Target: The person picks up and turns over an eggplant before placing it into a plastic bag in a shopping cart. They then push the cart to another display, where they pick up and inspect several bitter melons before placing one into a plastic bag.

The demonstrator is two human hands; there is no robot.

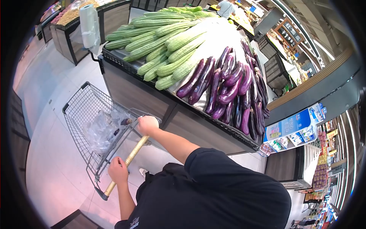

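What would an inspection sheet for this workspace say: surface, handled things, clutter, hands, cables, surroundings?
Surface: display stand bearing green ridged gourds and purple eggplants; pale tiled floor.
Handled things: wire cart beside the stand, with a yellowish handle.
Clutter: crumpled clear plastic inside the cart; dark contents unclear.
Hands: left and right curled at the handle; finger closure hidden.
Cables: nothing seen.
Surroundings: plastic roll, blue product display, background person.

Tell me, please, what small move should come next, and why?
Perhaps ease the cart slightly left, away from the produce stand: they look close together, and the left hand and right hand are both on the handle.
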